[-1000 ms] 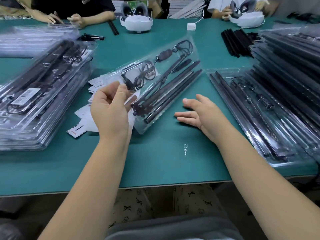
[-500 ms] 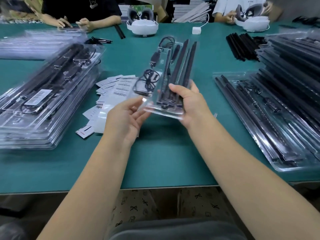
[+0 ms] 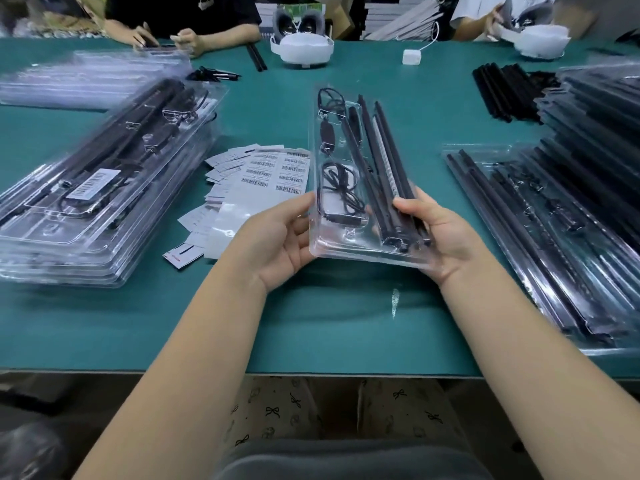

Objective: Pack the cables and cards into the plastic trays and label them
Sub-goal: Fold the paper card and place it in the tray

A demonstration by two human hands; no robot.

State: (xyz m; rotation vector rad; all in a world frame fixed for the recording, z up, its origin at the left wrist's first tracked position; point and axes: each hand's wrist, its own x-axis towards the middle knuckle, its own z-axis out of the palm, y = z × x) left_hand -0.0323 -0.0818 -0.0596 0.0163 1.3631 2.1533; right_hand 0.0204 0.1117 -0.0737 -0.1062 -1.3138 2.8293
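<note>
- Above the near part of the green table (image 3: pixel 311 327), you hold one clear plastic tray (image 3: pixel 349 188) with both hands. Its near short end is lifted to you, and I cannot tell if its far end touches the table.
- Your left hand (image 3: pixel 277 244) holds the near left corner of the tray. The thumb lies along the left edge and the curled fingers go under it.
- Your right hand (image 3: pixel 440 233) grips the near right corner. The thumb presses on top of the black rods (image 3: pixel 388 161) and the fingers are below the tray, hidden.
- Inside the tray, the rods fill the right side, and the coiled cables (image 3: pixel 341 188) lie in the left side, near your left thumb.
- The long axis of the tray runs almost straight away from you. So the two hands are at the same end, and the far end has no support from them.
- To the left of the tray, touching or just beside its left edge, the barcode label sheets (image 3: pixel 273 171) are spread on the table. Your left hand is the nearer one to them.
- Further left of the tray, a stack of packed trays (image 3: pixel 104 188) stands, and its top tray already has a barcode label (image 3: pixel 93 183).
- I see no such label on the tray in your hands, so I judge that labelling is the next step. For this, the left hand must let go and the right hand alone must keep the tray steady.
- To the right of the tray, more trays with rods (image 3: pixel 540 230) lie overlapped.
</note>
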